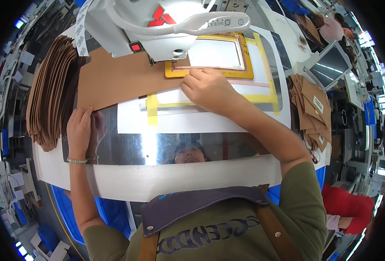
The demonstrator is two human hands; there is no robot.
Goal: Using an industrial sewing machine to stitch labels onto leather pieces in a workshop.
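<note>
A flat brown panel [122, 80], of cloth or thin sheet material, lies at a slant on the worktop. Its right end reaches beneath a yellow-edged clamp frame [210, 75]. At the panel's near left corner my left hand [79, 130] is closed, pinching the edge between thumb and fingers. My right hand [207, 89] has its fingers curled on the panel's right end, close against the near edge of the frame; its fingertips are partly hidden. Above the panel and frame stands a white machine head [140, 32], which covers part of both.
A thick stack of brown panels [51, 95] stands left of my left hand. Brown pieces with white labels [314, 104] lie at the right, below a tilted screen [327, 65]. A white sheet [131, 119] with yellow tape covers part of the shiny metal plate [157, 150].
</note>
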